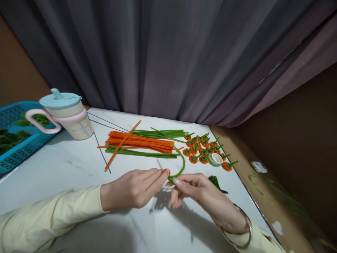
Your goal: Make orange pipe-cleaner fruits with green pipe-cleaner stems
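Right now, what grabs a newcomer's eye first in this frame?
Front and centre, the left hand and right hand meet over the white table, pinching a curved green pipe cleaner with an orange bit at the fingertips. Behind them lies a bundle of orange and green pipe cleaners, with a cluster of small orange pieces to its right. A lidded cup stands far left.

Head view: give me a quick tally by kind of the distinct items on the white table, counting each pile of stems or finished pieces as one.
Orange stem pile: 1
Green stem pile: 1
Cluster of finished orange pieces: 1
Tape roll: 1
Lidded cup: 1
Curved green stem held by left hand and right hand: 1
Total: 6
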Action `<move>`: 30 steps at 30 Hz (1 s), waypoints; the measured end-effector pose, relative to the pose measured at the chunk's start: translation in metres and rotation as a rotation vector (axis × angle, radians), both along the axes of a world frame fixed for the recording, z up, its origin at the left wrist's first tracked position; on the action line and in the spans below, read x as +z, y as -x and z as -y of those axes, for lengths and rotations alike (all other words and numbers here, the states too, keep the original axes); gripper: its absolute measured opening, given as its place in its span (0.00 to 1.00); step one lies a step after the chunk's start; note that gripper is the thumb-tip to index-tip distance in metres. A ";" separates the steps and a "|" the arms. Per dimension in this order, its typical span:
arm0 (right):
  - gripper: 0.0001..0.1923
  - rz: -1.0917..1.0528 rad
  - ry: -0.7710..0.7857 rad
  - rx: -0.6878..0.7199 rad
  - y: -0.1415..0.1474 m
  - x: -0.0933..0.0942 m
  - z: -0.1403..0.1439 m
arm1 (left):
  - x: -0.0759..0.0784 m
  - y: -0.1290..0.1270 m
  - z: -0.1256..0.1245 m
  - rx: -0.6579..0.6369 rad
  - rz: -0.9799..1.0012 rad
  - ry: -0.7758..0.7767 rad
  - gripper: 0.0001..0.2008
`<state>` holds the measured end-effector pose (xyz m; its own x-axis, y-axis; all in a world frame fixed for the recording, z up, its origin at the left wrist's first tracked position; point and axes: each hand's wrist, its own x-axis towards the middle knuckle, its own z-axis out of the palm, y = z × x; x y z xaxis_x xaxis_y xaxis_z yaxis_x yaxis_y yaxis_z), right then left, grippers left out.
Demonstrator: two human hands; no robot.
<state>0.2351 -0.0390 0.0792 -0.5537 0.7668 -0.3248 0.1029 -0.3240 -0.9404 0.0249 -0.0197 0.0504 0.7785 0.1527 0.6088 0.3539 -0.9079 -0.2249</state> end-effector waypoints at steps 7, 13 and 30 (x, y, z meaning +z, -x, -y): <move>0.18 -0.490 0.495 0.039 0.008 -0.052 0.000 | 0.004 -0.004 0.004 -0.028 0.082 -0.002 0.12; 0.17 -0.613 0.512 0.140 0.014 -0.062 0.003 | 0.013 -0.005 0.006 -0.118 0.073 -0.066 0.10; 0.10 0.582 -0.801 0.109 0.002 -0.018 0.015 | 0.006 -0.004 0.014 -0.002 0.145 0.752 0.10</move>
